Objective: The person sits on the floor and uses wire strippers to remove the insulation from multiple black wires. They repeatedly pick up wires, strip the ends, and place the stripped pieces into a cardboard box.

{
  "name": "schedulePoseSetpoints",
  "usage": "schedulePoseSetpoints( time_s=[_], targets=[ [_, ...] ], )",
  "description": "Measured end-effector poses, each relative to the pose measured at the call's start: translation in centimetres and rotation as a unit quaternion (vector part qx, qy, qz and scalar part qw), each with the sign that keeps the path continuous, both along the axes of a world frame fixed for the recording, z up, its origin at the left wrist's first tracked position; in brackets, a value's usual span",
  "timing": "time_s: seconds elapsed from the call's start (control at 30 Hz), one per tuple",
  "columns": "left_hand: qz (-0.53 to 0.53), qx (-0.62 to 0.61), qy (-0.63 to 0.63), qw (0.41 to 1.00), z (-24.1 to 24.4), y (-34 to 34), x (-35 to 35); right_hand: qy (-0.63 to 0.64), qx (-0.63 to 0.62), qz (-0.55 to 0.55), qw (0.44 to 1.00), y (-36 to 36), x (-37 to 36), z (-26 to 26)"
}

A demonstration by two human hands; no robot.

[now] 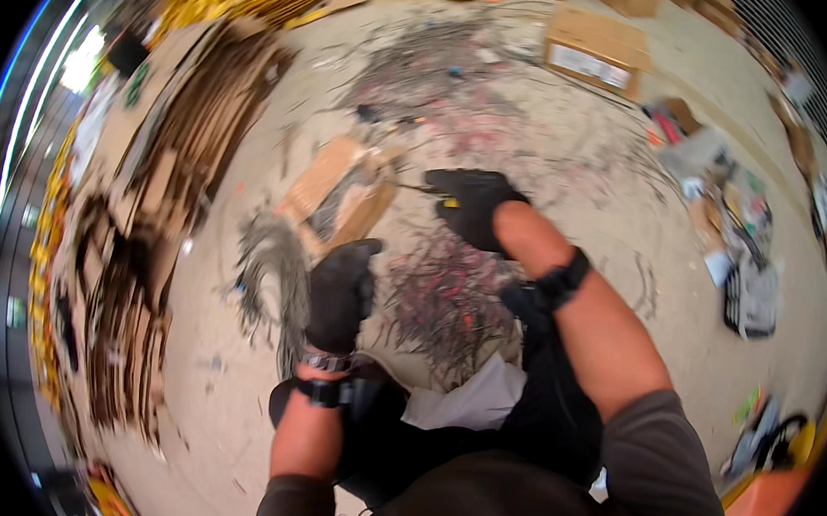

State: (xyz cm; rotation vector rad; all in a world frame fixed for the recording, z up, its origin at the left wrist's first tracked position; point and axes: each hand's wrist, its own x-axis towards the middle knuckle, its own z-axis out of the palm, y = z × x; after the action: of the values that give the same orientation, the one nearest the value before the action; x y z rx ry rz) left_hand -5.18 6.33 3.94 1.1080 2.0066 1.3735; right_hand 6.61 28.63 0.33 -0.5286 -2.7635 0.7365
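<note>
My left hand (343, 292), in a black glove, is at the near edge of an open cardboard box (365, 208). Its fingers are bent, but whether they grip the box is blurred. Dark material (331, 205) shows inside that tilted box. My right hand (475, 205), also gloved, is closed around a slender dark tool (410, 186). A yellow part shows at the fingers, and the tool's thin end points left toward the box. Beside my left hand lies a looped bundle of grey cables (269, 259). Black and red wire scraps (447, 296) are heaped between my arms.
Stacks of flattened cardboard (204, 114) line the left side. Grey wire pieces (420, 64) spread over the floor ahead. A closed carton (595, 51) stands at the far right. White sheeting (472, 399) lies between my legs; mixed scrap (728, 186) lies at right.
</note>
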Motion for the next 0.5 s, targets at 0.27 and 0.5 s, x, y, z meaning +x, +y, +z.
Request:
schedulePoseSetpoints(
  time_s=[0.27,0.5],
  targets=[
    [0.122,0.020,-0.218,0.968,-1.7,-2.7,0.9,-0.028,0.057,0.129,0.990,-4.4,-0.4,1.7],
    [0.075,-0.003,-0.095,0.993,-2.0,-1.7,0.3,0.005,0.113,0.142,0.983,-5.0,-1.4,1.7]
  ],
)
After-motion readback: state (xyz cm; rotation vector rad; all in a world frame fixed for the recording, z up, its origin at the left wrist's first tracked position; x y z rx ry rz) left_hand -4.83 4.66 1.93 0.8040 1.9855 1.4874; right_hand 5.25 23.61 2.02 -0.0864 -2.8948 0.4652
